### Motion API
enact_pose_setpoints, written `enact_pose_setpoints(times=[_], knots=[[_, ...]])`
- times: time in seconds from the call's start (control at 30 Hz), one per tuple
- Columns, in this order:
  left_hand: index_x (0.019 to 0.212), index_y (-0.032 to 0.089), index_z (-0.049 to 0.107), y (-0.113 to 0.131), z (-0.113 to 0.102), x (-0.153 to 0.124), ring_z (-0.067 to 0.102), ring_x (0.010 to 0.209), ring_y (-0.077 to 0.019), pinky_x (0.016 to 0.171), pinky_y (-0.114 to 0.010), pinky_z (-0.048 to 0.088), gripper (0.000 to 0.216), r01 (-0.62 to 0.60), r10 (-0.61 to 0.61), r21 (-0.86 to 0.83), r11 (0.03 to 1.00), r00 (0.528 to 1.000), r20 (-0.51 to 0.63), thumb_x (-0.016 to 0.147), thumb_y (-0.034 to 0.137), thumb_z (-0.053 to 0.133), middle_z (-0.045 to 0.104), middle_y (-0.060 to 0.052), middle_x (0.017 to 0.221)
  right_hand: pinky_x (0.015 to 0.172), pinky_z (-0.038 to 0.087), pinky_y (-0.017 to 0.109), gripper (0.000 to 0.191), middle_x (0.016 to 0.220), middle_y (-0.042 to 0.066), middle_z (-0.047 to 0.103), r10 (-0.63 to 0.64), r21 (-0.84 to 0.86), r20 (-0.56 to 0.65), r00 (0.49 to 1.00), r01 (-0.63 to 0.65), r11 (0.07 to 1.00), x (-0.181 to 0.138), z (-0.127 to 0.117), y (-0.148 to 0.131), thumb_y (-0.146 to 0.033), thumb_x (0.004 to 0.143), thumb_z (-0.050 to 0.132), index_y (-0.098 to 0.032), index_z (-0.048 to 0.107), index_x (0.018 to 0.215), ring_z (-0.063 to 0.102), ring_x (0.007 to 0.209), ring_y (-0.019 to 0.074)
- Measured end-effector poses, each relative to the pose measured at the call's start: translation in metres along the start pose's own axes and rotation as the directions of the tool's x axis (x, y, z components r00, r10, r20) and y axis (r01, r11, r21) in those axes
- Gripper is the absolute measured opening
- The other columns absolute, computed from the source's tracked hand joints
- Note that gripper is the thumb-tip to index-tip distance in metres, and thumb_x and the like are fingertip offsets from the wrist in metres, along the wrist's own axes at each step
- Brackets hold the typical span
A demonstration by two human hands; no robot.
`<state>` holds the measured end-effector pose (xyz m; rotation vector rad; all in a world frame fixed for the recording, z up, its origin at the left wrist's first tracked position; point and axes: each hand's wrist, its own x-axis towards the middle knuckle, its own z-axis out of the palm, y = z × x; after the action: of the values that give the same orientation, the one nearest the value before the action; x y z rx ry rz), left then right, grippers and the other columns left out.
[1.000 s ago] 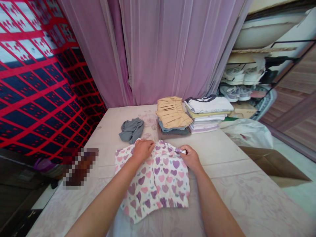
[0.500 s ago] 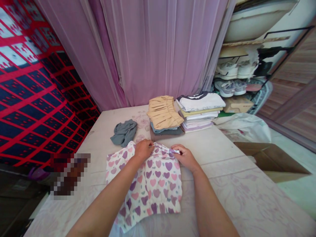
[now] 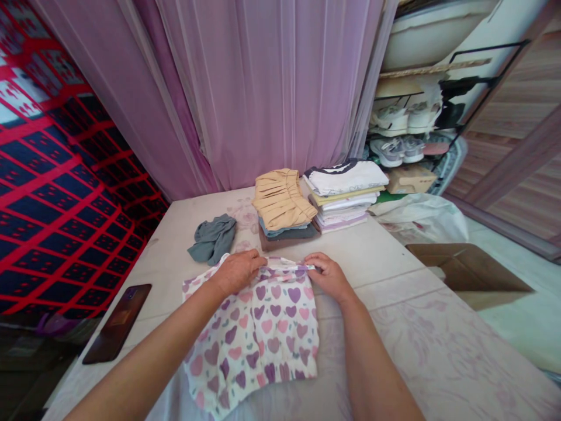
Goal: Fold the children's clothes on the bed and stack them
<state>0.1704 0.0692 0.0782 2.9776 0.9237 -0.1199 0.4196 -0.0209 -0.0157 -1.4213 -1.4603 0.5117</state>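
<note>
White shorts (image 3: pixel 263 333) printed with pink and purple hearts lie spread on the pale floral bed cover, a gathered edge toward me. My left hand (image 3: pixel 239 272) rests over their far edge, with its thumb and fingers pinching the cloth. At the far right corner, my right hand (image 3: pixel 326 273) grips the same edge between thumb and fingers. The edge runs fairly straight between my hands. Just beyond my left hand lies a crumpled grey-green cloth (image 3: pixel 213 238). Behind the shorts a pleated tan garment (image 3: pixel 283 199) tops a stack of folded clothes.
A taller stack of folded shirts (image 3: pixel 346 178) stands at the back right, by the purple curtain (image 3: pixel 272 93). A phone (image 3: pixel 117 323) lies near the left edge of the bed. Right of the bed are an open cardboard box (image 3: pixel 468 269) and a rack with shoes (image 3: pixel 397 150).
My left hand has slid a little left along the edge, so the gap between my hands is wider. My right hand keeps its grip. The view has shifted slightly right.
</note>
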Motion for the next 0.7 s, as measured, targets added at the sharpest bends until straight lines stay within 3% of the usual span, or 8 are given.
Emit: enact_pose_setpoints(times=[0.13, 0.2, 0.33, 0.43, 0.57, 0.7], knots=[[0.096, 0.028, 0.065, -0.013, -0.011, 0.003, 0.060, 0.088, -0.0170, 0.074, -0.024, 0.044, 0.016, -0.011, 0.011, -0.017, 1.000, 1.000, 0.017, 0.086, 0.029, 0.052, 0.062, -0.003, 0.098, 0.079, 0.046, 0.029, 0.015, 0.086, 0.004, 0.066, 0.032, -0.204, 0.035, 0.999, -0.024, 0.979, -0.001, -0.009, -0.007, -0.028, 0.077, 0.054, -0.023, 0.068, 0.077, 0.061, 0.083, 0.0168], [0.097, 0.028, 0.064, -0.017, -0.017, 0.006, 0.060, 0.089, -0.0180, 0.073, -0.025, 0.044, 0.021, 0.001, -0.001, -0.015, 1.000, 1.000, 0.022, 0.087, 0.040, 0.051, 0.063, -0.003, 0.097, 0.074, 0.045, 0.027, 0.018, 0.080, 0.002, 0.064, 0.055, -0.266, 0.025, 0.998, -0.046, 0.963, -0.001, -0.013, -0.011, -0.034, 0.079, 0.054, -0.022, 0.064, 0.071, 0.059, 0.075, 0.0155], [0.095, 0.027, 0.065, -0.021, -0.018, 0.018, 0.061, 0.088, -0.0183, 0.069, -0.024, 0.043, 0.027, 0.131, -0.132, -0.050, 0.990, 0.991, -0.019, 0.090, 0.043, 0.043, 0.066, -0.002, 0.095, 0.062, 0.043, 0.024, 0.023, 0.069, 0.000, 0.063, 0.122, -0.245, -0.015, 0.992, -0.122, 0.962, 0.001, -0.012, -0.014, -0.045, 0.077, 0.055, -0.023, 0.061, 0.074, 0.056, 0.063, 0.0141], [0.096, 0.028, 0.065, -0.017, -0.006, 0.029, 0.063, 0.086, -0.0185, 0.069, -0.025, 0.042, 0.022, 0.253, -0.264, -0.106, 0.962, 0.960, -0.096, 0.089, 0.038, 0.047, 0.069, -0.001, 0.093, 0.063, 0.045, 0.024, 0.023, 0.069, 0.000, 0.064, 0.161, -0.199, -0.106, 0.981, -0.179, 0.963, 0.004, -0.004, -0.012, -0.043, 0.079, 0.051, -0.023, 0.061, 0.077, 0.057, 0.063, 0.0145], [0.104, 0.027, 0.062, -0.009, 0.018, 0.037, 0.064, 0.087, -0.0201, 0.070, -0.026, 0.044, 0.022, 0.373, -0.405, -0.182, 0.910, 0.892, -0.200, 0.089, 0.034, 0.047, 0.070, -0.002, 0.094, 0.070, 0.047, 0.028, 0.031, 0.087, 0.004, 0.069, 0.204, -0.152, -0.362, 0.910, -0.274, 0.950, 0.009, 0.012, -0.005, -0.037, 0.079, 0.047, -0.021, 0.062, 0.101, 0.061, 0.072, 0.0166], [0.112, 0.025, 0.058, -0.007, 0.037, 0.038, 0.065, 0.089, -0.0216, 0.072, -0.029, 0.046, 0.026, 0.449, -0.489, -0.212, 0.868, 0.847, -0.210, 0.091, 0.028, 0.042, 0.069, -0.005, 0.104, 0.073, 0.049, 0.028, 0.039, 0.100, 0.008, 0.069, 0.208, -0.114, -0.366, 0.907, -0.266, 0.957, 0.011, 0.019, -0.002, -0.035, 0.080, 0.045, -0.018, 0.060, 0.112, 0.063, 0.076, 0.0173]])
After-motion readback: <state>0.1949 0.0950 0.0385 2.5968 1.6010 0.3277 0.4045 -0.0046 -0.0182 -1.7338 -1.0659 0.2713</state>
